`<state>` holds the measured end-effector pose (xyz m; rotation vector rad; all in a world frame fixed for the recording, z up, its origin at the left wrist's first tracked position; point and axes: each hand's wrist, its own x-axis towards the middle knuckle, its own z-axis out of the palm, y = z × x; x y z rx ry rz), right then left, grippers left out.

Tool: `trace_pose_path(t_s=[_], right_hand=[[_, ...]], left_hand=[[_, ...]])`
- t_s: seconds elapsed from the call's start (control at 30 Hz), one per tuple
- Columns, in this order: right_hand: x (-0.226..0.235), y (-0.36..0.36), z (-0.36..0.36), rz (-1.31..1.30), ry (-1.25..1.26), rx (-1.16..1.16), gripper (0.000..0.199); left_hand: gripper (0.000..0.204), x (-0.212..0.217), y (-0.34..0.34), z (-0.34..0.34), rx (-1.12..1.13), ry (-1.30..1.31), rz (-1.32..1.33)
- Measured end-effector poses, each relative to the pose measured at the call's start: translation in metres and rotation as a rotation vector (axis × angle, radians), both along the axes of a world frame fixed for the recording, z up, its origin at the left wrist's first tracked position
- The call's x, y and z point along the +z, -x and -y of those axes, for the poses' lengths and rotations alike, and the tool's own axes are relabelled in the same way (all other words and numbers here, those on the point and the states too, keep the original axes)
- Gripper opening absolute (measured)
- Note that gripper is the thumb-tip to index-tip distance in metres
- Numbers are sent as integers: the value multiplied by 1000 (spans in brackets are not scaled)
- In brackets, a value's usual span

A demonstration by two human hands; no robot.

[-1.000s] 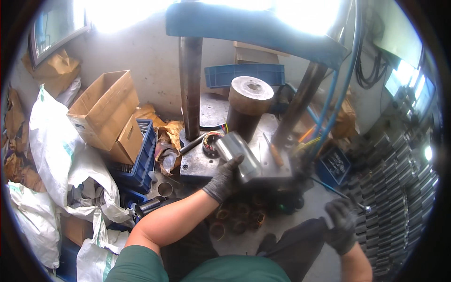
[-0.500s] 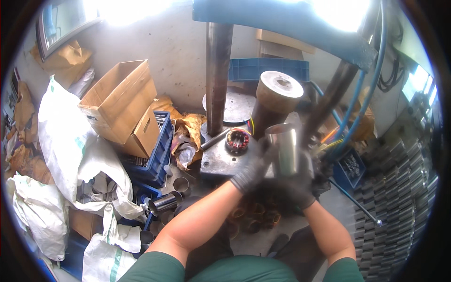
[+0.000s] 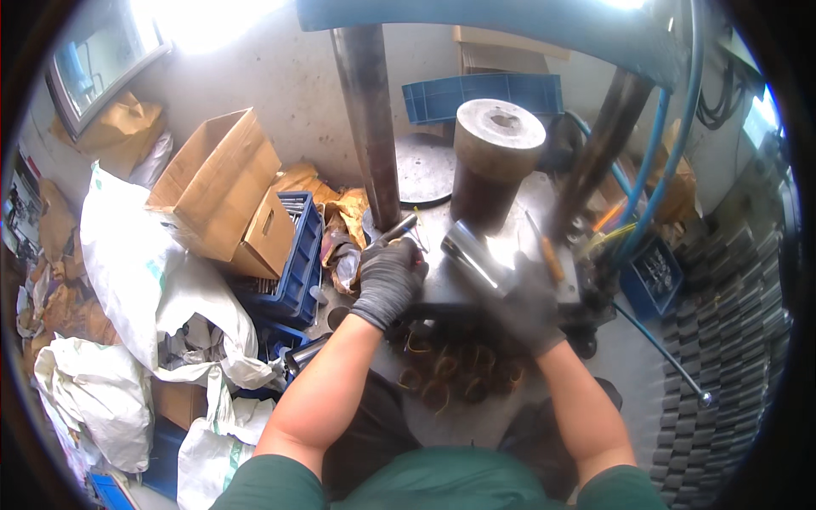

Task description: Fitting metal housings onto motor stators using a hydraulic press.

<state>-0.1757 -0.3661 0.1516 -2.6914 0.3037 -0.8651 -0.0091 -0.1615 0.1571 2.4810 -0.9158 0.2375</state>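
Note:
My right hand [image 3: 527,310], in a dark glove and blurred, grips a shiny open metal sleeve [image 3: 476,257], tilted with its open end up and to the left, above the press's metal plate [image 3: 531,200]. At the plate's left front edge my gloved left hand [image 3: 391,276] has its fingers curled round a wound motor stator. The hand covers nearly all of the stator; only a bit of red and some thin wires show by the fingertips. Just beyond those fingers lies a short metal rod [image 3: 399,228]. A thick steel cylinder [image 3: 500,157] stands upright behind the sleeve.
A blue press frame [image 3: 501,21] spans overhead on dark posts [image 3: 370,127]. An orange-handled tool [image 3: 552,259] lies at the plate's right. Several wound stators [image 3: 450,374] sit on the floor below. Left are a cardboard box [image 3: 217,183] and white sacks [image 3: 127,263]; right, stacked metal parts [image 3: 722,340].
My left hand has left the sleeve and moved left onto the stator. The sleeve, upright between both hands before, is now tilted left in my right hand alone. The view has shifted slightly.

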Motion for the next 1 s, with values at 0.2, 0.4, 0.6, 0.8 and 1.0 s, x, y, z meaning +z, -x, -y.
trace_pose_path(t_s=[0.2,0.4,0.6,0.8,1.0], right_hand=[[7,-6,5,-20,-96,-13,82],[10,-3,-11,-108,-133,2,82],[19,27,-8,-97,-65,35,89],[27,84,9,-67,-204,25,91],[65,86,36,537,-1174,350,84]], left_hand=[[41,-3,9,6,68,148,223],[53,-9,39,55,-492,236,217],[39,-7,36,76,-383,193,206],[32,-3,34,83,-322,283,223],[44,-6,26,88,-236,431,163]])
